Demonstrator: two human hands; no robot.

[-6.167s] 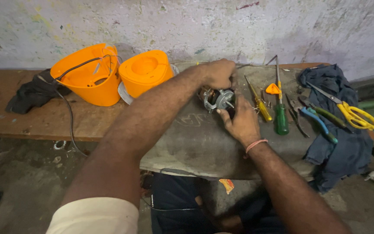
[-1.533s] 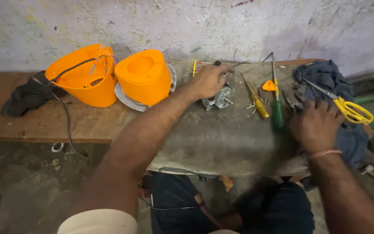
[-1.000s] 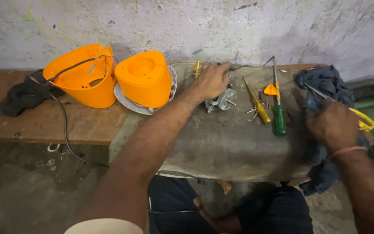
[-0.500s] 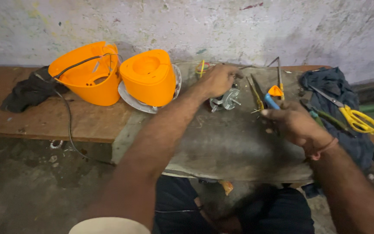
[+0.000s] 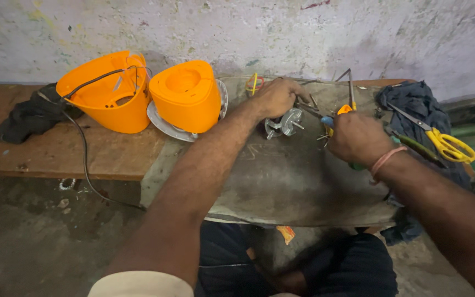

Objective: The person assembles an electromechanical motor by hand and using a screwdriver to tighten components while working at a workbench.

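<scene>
Over grey bench (image 5: 281, 181), right hand (image 5: 355, 137) has brought blue-handled pliers (image 5: 317, 114) to motor (image 5: 282, 123).

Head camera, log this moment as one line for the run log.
left hand: on small metal motor | right hand: grips blue-handled pliers | yellow scissors: on dark cloth

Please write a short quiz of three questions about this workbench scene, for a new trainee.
1. True or false: the left hand rests on the small metal motor part.
2. Which tool does the right hand grip? A) blue-handled pliers B) a hammer C) a paintbrush
3. Fill in: the yellow-handled scissors lie on a dark ____.

Key: 1 true; 2 A; 3 cloth.
</scene>
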